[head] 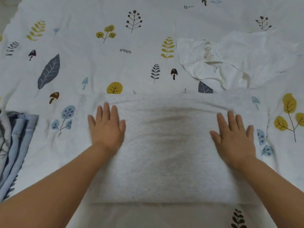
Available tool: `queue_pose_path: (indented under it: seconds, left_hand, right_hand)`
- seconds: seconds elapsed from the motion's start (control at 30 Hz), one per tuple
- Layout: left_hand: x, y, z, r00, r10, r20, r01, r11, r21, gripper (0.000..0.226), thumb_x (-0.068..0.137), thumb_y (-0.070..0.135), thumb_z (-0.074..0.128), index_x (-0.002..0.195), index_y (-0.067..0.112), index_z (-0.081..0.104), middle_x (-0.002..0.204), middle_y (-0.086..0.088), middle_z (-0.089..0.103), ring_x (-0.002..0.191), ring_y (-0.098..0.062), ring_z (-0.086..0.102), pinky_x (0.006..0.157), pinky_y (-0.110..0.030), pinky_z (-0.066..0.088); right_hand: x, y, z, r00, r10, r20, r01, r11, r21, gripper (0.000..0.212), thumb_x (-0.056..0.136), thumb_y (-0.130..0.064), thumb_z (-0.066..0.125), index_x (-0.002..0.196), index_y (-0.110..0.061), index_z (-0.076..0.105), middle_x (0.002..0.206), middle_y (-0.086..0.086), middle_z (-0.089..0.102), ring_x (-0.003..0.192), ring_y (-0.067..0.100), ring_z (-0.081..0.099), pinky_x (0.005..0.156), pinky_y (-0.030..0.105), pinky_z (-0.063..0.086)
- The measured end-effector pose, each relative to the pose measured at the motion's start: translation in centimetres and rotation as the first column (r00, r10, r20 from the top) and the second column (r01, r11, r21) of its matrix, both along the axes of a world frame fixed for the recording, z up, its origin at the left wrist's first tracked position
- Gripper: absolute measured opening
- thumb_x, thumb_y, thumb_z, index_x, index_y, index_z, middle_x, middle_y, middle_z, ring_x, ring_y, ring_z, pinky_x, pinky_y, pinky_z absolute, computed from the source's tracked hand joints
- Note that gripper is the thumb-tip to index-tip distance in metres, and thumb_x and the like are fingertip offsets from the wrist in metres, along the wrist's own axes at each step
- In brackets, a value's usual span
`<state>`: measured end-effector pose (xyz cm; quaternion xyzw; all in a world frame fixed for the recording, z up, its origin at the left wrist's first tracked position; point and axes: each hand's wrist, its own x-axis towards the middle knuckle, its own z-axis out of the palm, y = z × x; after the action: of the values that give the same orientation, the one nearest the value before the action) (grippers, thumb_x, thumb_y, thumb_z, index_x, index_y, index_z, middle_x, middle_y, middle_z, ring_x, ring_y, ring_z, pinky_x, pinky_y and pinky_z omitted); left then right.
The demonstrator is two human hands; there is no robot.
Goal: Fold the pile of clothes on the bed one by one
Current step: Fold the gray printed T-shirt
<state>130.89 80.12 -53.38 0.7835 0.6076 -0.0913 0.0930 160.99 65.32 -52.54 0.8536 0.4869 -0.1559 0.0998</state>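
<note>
Hidden or unclear: the grey garment (166, 145) is blurred, so its seams and type cannot be made out; both forearms run out of the lower corners of the head view; the striped blue cloth (14, 145) is cut off by the left edge; the near end of the bed sheet (82, 63) passes out of view at the bottom.

Grey garment, position: lies flat on the sheet in the lower middle of the view, directly in front of the person, under both hands.

Grey garment, orientation: a folded rectangle whose long axis runs left to right; its far edge shows a doubled layer, and a narrower strip of the same cloth juts beyond it on both sides.

Left hand (107, 127): flat, fingers straight and spread, palm pressed on the garment's left part near the far edge; it grips nothing.

Right hand (233, 137): flat likewise, fingers straight, palm down on the garment's right part; it grips nothing.

White clothes (230, 63): a crumpled heap at upper right, well apart from the hands; one piece is dotted, one plain; the full number cannot be told.

Counts: two hands, one grey garment, one heap, one striped cloth.

Bed sheet pattern: white with printed leaves, mushrooms and the word "trees".
</note>
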Motion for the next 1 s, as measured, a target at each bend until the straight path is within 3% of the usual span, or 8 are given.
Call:
queue_pose_path:
  seconds: [0.13,0.37,0.47,0.57,0.63,0.77,0.87,1.0]
  left_hand:
    - [2.0,-4.4,0.6,0.937,-0.267,0.226,0.24,0.961,0.141,0.055,0.091,0.038,0.032,0.139,0.014,0.041,0.148,-0.012,0.037,0.136,-0.031,0.033,0.107,-0.056,0.023]
    - [2.0,-10.8,-1.3,0.867,-0.475,0.15,0.481,0.877,-0.002,0.051,0.097,0.042,0.023,0.138,0.017,0.039,0.144,-0.01,0.043,0.133,-0.024,0.033,0.108,-0.047,0.027]
    - [2.1,-11.0,-1.0,0.876,-0.457,0.152,0.468,0.883,-0.042,0.051,0.091,0.039,0.032,0.136,0.016,0.043,0.141,-0.01,0.047,0.13,-0.026,0.039,0.107,-0.044,0.024]
    - [2.2,-10.9,-0.2,0.887,-0.441,0.136,0.457,0.882,-0.118,0.054,0.085,0.036,0.035,0.131,0.015,0.052,0.136,-0.01,0.052,0.123,-0.029,0.053,0.1,-0.046,0.04]
    - [2.2,-10.9,0.6,0.882,-0.439,0.173,0.462,0.878,-0.125,0.056,0.084,0.034,0.036,0.134,0.014,0.05,0.14,-0.011,0.048,0.125,-0.029,0.051,0.1,-0.044,0.036]
    - [1.6,-10.4,1.8,0.892,-0.282,0.354,0.37,0.905,-0.212,0.052,0.098,0.027,0.041,0.147,0.019,0.027,0.157,-0.001,0.013,0.145,-0.016,0.014,0.115,-0.024,0.007]
    - [0.9,-9.5,3.5,0.85,0.029,0.526,0.162,0.936,-0.313,0.039,0.095,0.023,0.05,0.134,0.018,0.048,0.145,-0.001,0.041,0.133,-0.013,0.037,0.101,-0.012,0.024]
    - [-1.7,-7.7,5.8,0.602,0.448,0.661,-0.11,0.866,-0.487,0.023,0.093,0.008,0.051,0.11,0.016,0.064,0.109,0.0,0.063,0.095,-0.011,0.055,0.072,-0.007,0.041]
  right_hand:
    - [-2.5,-2.8,1.2,0.969,-0.205,-0.136,0.23,0.951,0.207,0.068,0.095,-0.031,0.04,0.151,-0.013,0.005,0.157,0.014,0.005,0.145,0.028,0.003,0.115,0.049,0.008]
    - [-2.8,-8.5,3.1,0.789,-0.589,-0.177,0.608,0.789,0.085,0.059,0.091,-0.029,0.051,0.14,-0.005,0.029,0.131,0.025,0.043,0.119,0.04,0.042,0.093,0.049,0.038]
    - [-1.3,-9.9,3.3,0.603,-0.71,-0.364,0.738,0.669,-0.083,0.053,0.083,-0.031,0.062,0.126,-0.003,0.043,0.114,0.021,0.055,0.099,0.037,0.054,0.084,0.044,0.043]
    - [-0.6,-10.7,4.6,0.313,-0.733,-0.604,0.816,0.533,-0.224,0.03,0.076,-0.023,0.072,0.085,-0.002,0.053,0.072,0.013,0.051,0.058,0.022,0.045,0.063,0.035,0.038]
    - [-0.8,-10.6,5.6,0.207,-0.702,-0.681,0.836,0.488,-0.249,0.016,0.081,-0.009,0.069,0.08,0.003,0.058,0.069,0.017,0.054,0.058,0.025,0.049,0.061,0.034,0.041]
    - [-3.5,-8.3,8.8,0.499,-0.55,-0.67,0.805,0.581,0.122,0.009,0.079,-0.008,0.066,0.075,-0.003,0.059,0.075,0.019,0.062,0.071,0.035,0.06,0.069,0.043,0.053]
    - [-7.7,-5.3,11.5,0.708,-0.39,-0.588,0.66,0.663,0.354,0.017,0.078,-0.008,0.063,0.068,-0.009,0.05,0.058,0.006,0.052,0.053,0.02,0.046,0.052,0.029,0.036]
    - [-15.0,-1.4,13.5,0.89,-0.089,-0.447,0.309,0.838,0.45,0.023,0.078,-0.012,0.06,0.076,-0.017,0.038,0.057,-0.002,0.044,0.056,0.025,0.047,0.056,0.033,0.034]
